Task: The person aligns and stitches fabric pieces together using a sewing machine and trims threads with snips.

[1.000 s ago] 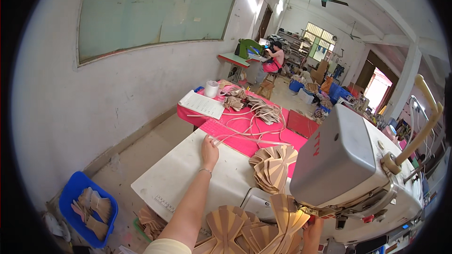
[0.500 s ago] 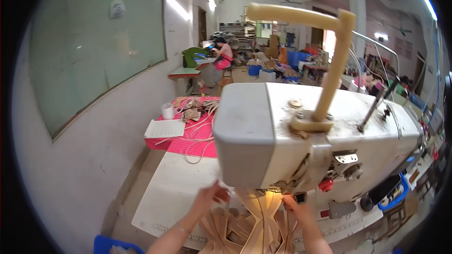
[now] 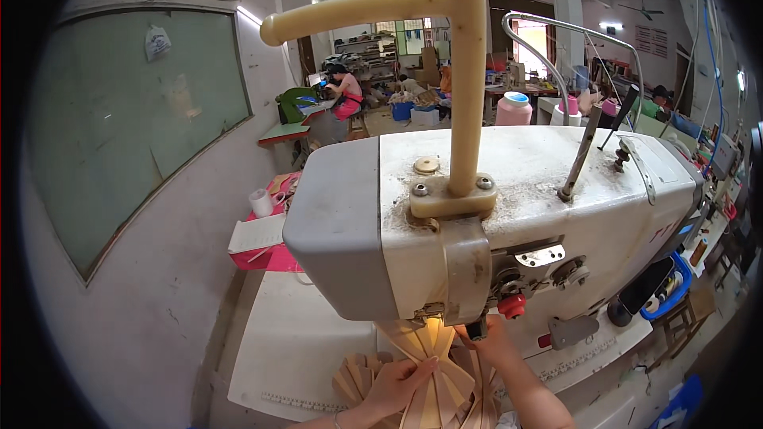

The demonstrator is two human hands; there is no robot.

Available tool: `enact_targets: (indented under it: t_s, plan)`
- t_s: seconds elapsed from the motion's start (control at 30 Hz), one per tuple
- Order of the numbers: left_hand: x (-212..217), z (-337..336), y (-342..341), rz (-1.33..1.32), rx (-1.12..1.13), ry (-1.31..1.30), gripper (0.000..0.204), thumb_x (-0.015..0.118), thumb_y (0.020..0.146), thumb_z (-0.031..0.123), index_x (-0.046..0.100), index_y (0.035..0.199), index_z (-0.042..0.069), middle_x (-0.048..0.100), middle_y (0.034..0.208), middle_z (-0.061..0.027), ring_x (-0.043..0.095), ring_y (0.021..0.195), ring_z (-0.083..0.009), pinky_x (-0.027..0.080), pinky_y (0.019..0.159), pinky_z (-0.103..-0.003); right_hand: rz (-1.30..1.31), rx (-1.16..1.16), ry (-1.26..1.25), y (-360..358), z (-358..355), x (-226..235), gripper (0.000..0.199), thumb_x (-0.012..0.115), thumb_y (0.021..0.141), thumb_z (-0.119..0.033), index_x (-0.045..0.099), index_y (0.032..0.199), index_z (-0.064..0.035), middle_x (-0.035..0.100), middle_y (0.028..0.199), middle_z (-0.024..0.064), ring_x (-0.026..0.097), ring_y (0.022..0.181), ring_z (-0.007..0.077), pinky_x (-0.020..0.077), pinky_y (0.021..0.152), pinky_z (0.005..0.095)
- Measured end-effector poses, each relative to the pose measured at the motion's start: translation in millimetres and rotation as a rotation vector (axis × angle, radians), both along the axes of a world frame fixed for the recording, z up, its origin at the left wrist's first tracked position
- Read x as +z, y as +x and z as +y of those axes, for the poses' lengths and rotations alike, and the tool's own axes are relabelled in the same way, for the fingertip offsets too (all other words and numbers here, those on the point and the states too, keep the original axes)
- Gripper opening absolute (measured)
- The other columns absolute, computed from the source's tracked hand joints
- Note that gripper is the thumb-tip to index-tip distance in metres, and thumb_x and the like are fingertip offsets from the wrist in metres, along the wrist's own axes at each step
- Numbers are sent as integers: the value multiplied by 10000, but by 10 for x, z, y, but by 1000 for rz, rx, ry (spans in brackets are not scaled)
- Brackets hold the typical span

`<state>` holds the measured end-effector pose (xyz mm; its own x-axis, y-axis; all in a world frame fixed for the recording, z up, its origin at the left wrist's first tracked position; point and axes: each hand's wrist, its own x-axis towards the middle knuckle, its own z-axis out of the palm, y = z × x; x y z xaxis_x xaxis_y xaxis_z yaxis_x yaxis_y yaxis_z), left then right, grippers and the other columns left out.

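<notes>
A sewing machine head [image 3: 334, 226], white with a grey end cover, stands over a white worktable [image 3: 294, 334]. Under its lit needle area lies a chain of flat tan pieces [image 3: 433, 405], like leather or cloth, fanned out toward me. My left hand [image 3: 401, 385] pinches the edge of one tan piece between thumb and fingers, just in front of the needle area. Beside the needle, my right hand [image 3: 491, 342] is closed at the right edge of the pieces. A black machine part partly hides its fingertips, so what they grip is unclear.
A cream pipe-like bar [image 3: 469, 79] rises from the machine. A pink-covered surface [image 3: 274, 258] with a white tray and a white spool adjoins the table at the left. Thread cones [image 3: 514, 110] stand behind the machine. At right sits a blue basket [image 3: 671, 294]. A person [image 3: 348, 94] works farther back.
My left hand, loose above the table before, has come right and down onto the tan pieces and now pinches one. My right hand stays beside the needle area. The view has shifted.
</notes>
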<state>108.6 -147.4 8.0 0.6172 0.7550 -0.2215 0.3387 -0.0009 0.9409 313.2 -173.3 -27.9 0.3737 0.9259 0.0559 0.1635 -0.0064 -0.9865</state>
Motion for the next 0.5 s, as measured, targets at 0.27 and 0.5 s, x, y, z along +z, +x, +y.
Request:
enact_targets:
  t_s: [0.27,0.5]
  plan:
    - [5,81,-2,-50,7,40,534,507,874,429,541,612,-34,411,458,19,364,458,-37,280,409,-239,96,49,13,13,-27,-60,251,587,831,-222,579,677,-24,479,527,-48,395,501,22,306,448,221]
    - [167,338,88,-66,8,-43,449,534,861,407,607,707,-9,533,565,12,462,485,-39,359,433,-211,321,2,67,-17,-94,119,214,585,827,-189,573,710,-11,484,558,-27,399,509,31,304,453,213]
